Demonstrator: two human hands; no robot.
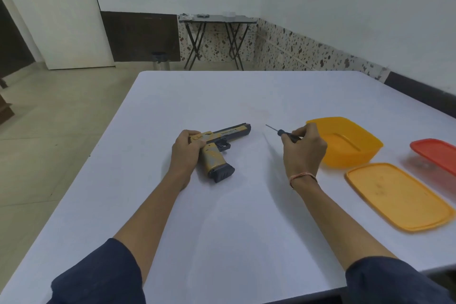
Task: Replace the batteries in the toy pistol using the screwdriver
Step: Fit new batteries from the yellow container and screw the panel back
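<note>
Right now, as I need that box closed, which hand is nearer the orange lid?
Right. The right hand, holding the screwdriver, is just left of the orange lid; the left hand grips the toy pistol, much farther left.

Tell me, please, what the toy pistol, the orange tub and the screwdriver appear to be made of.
Toy pistol: likely moulded plastic, matte, printed yellow-grey with dark parts. Orange tub: plastic, smooth, slightly translucent walls. Screwdriver: thin grey shaft, probably metal; dark handle, possibly plastic, partly hidden.
</note>
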